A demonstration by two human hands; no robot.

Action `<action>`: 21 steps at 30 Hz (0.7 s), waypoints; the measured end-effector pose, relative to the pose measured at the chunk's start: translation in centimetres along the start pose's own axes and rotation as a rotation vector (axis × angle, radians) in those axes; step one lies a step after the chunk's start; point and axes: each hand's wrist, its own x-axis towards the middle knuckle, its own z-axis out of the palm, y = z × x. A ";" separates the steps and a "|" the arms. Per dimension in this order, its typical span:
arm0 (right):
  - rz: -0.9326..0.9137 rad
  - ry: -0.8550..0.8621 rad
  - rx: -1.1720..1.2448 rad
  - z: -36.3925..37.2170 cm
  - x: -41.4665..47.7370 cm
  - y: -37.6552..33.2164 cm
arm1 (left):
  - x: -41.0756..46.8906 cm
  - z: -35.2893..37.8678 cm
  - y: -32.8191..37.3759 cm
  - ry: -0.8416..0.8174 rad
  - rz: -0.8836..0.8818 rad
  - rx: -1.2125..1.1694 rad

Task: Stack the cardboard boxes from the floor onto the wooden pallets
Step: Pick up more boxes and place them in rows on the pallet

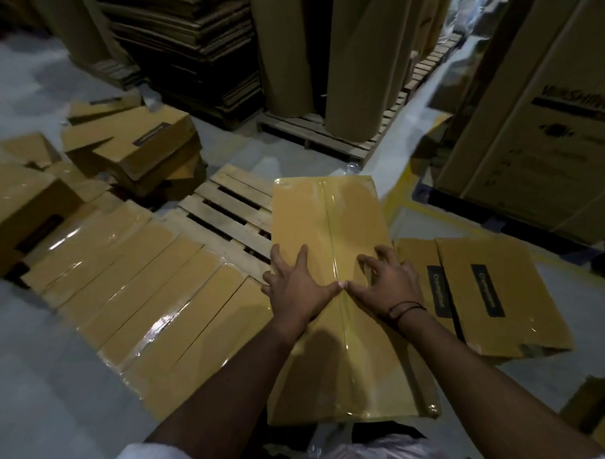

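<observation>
Both left hand point(298, 288) and right hand point(389, 283) spread on cardboard box point(331, 218), long axis pointing away.

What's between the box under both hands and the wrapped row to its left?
Head view: bare wooden pallet slats, at the far end, between the long tan cardboard box and the row of wrapped boxes.

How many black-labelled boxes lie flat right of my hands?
2: the near box against the pressed box, the far box beside it rightward. Others may be hidden beneath.
</observation>
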 end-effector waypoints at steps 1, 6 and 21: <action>-0.013 -0.010 0.005 0.0 1.2 0.3 | 0.6 0.2 0.5 0.000 -0.005 0.014; -0.118 -0.027 0.030 -1.4 8.8 2.4 | 4.9 0.3 4.8 0.018 -0.083 0.016; -0.318 0.103 0.055 -9.7 29.7 5.5 | 19.8 -2.7 18.7 0.194 -0.304 -0.063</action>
